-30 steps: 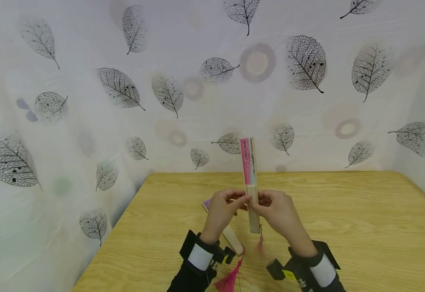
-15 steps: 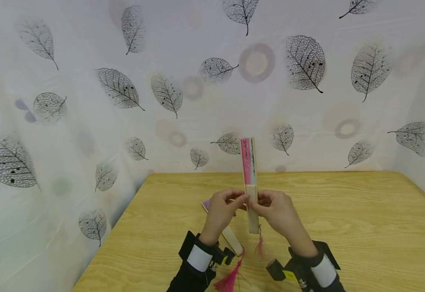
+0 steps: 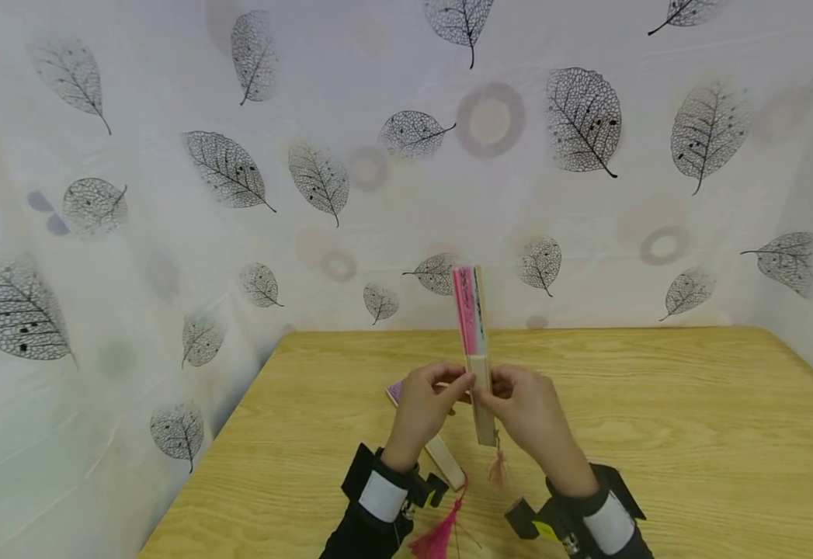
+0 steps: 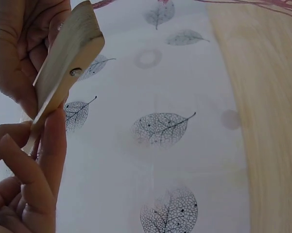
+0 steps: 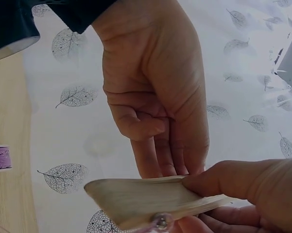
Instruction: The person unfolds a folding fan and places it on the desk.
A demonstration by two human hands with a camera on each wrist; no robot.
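Note:
A folded hand fan [image 3: 470,314] stands nearly upright above the table in the head view, its top leaning a little left. Its upper part is pink and pale with dark markings; the lower part is light wood, and a pink tassel [image 3: 497,468] hangs below. My left hand [image 3: 418,415] pinches the wooden part from the left. From the other side, my right hand [image 3: 533,411] pinches it between thumb and fingers. The right wrist view shows the fan's wooden ribs [image 5: 136,199] slightly apart at the base. A rivet [image 4: 76,73] shows in the left wrist view.
A second folded fan [image 3: 446,462] with a purple end lies slanted on the wooden table [image 3: 658,435], partly hidden by my left hand and wrist. Its magenta tassel [image 3: 437,534] trails toward the front. Behind the table hangs a leaf-patterned white sheet [image 3: 406,202].
The top of the held fan has tilted slightly to the left. My right hand and wrist have shifted a little left, while the left hand has barely moved.

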